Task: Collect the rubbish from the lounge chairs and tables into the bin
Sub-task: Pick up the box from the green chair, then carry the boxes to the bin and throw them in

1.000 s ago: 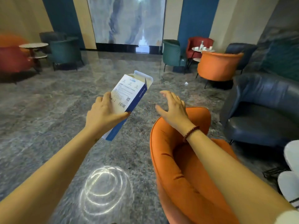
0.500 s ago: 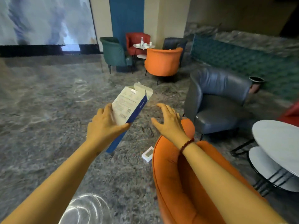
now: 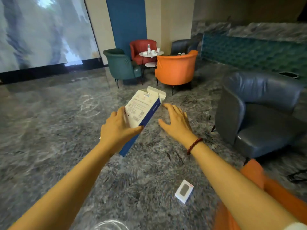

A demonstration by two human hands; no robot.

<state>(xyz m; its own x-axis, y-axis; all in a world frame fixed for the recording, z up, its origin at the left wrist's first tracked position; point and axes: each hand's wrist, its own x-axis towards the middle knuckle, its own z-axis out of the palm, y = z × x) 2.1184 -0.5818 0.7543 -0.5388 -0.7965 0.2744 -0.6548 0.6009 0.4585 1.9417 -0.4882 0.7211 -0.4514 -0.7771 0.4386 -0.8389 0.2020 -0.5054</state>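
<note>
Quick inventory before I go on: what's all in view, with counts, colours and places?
Carton: one, white and blue, held up at centre.
Small box: one, white, on floor, lower right.
Round table: one, white, far centre, small items on top.
Orange chairs: two, far by table, near at bottom right.
Dark blue chairs: two, near right, far beyond table.
Green chair: one, left of table.
Red chair: one, behind table.
Bracelet: one, red, right wrist.
Left hand: grips carton.
Right hand: open, empty, beside carton.

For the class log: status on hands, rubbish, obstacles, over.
Left hand grips opened carton. Right hand open, empty. Small white box on floor. Orange chair beside right arm.
</note>
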